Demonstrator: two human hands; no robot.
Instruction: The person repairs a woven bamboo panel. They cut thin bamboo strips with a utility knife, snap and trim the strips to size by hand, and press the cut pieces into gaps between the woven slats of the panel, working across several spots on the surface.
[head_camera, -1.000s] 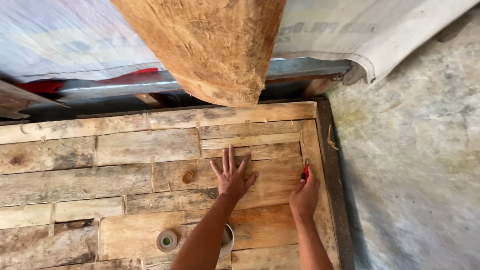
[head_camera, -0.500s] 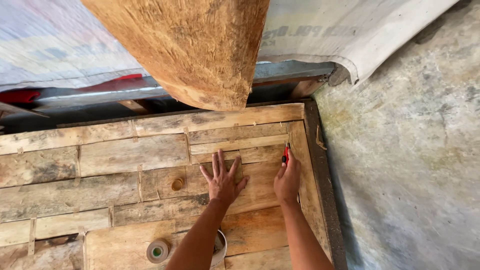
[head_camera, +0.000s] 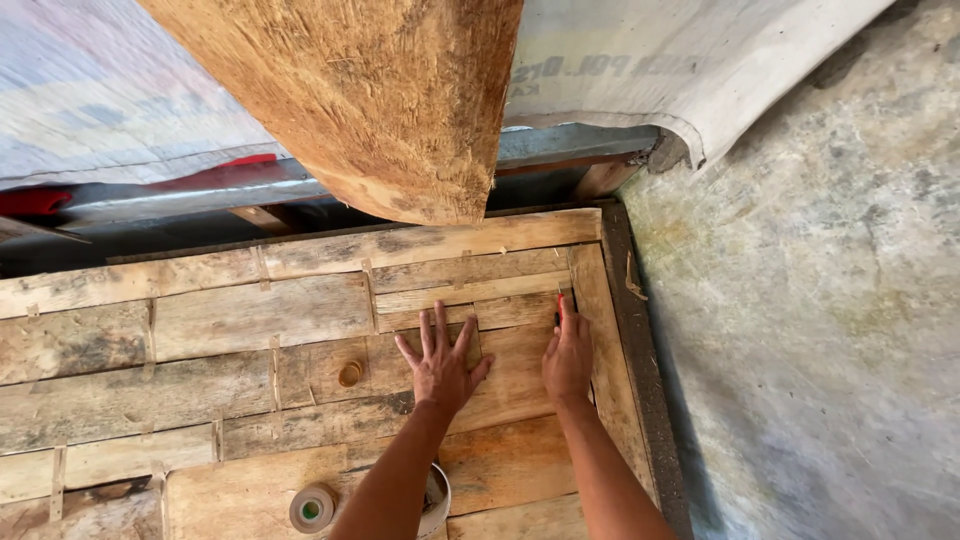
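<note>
Head view is looking down on a panel (head_camera: 250, 330) of pale wooden planks, filling the frame from 9 o'clock round to 6 o'clock. A tape roll (head_camera: 312, 508) is lying flat on the planks at about 7 o'clock, and a small round knot (head_camera: 350, 374) is showing just left of centre. A second, whitish roll (head_camera: 436, 500) is peeking out from under the left forearm at 6 o'clock. The left hand (head_camera: 440, 365) is pressing flat on the planks at the centre, fingers spread wide and pointing toward 12 o'clock, holding nothing. Just beside it, toward 3 o'clock, the right hand (head_camera: 568, 358) is resting on the planks with fingers narrowly closed around a thin red pencil (head_camera: 559, 307), whose tip is touching the wood near the panel's right edge. A thick rough log (head_camera: 380, 100) is hanging over the panel at 12 o'clock, with a grey tarp (head_camera: 120, 90) behind it. A dark frame strip (head_camera: 640, 350) is bordering the panel, and a concrete floor (head_camera: 820, 320) is filling the 3 o'clock side.
</note>
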